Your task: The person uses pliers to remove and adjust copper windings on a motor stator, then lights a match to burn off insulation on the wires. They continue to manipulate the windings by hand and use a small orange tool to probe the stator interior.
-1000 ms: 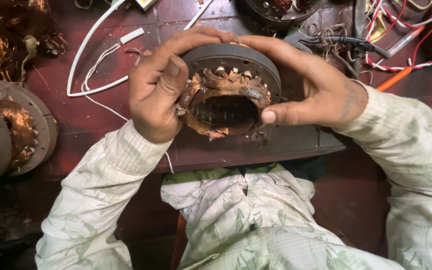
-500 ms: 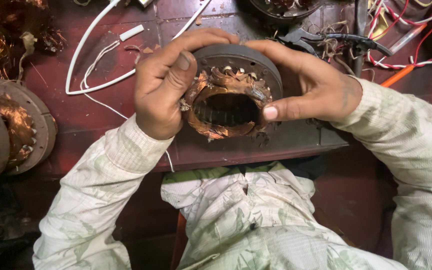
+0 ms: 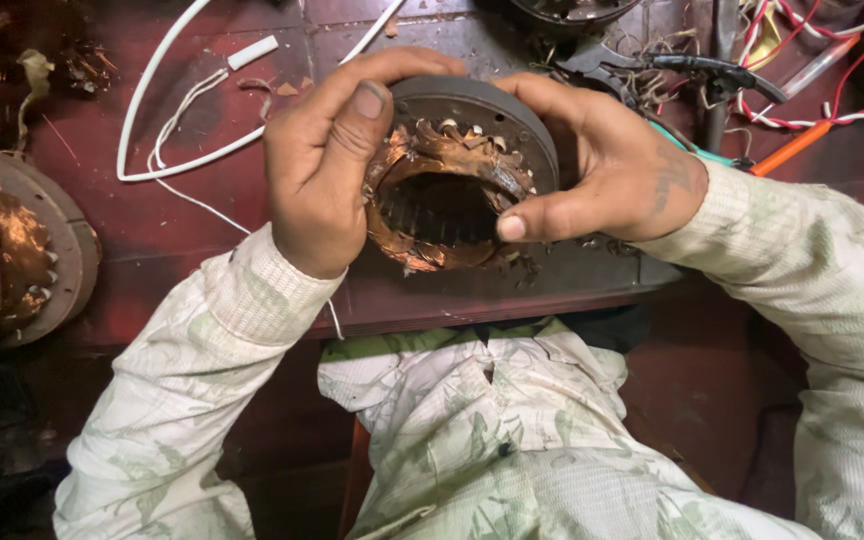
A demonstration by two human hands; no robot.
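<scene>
Since the earlier frame, little had shifted: left hand (image 3: 322,170) and right hand (image 3: 607,165) kept their fingers closed on the stator (image 3: 452,170) above the counter (image 3: 202,215), gripping its heavy, rigid rim, clear of fragile copper windings (image 3: 422,240).

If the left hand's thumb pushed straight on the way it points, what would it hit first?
The left hand grips the stator, thumb pointing up its left edge. Straight on, it would probably pass the rim and reach the red table, though depth is hard to judge.
</scene>
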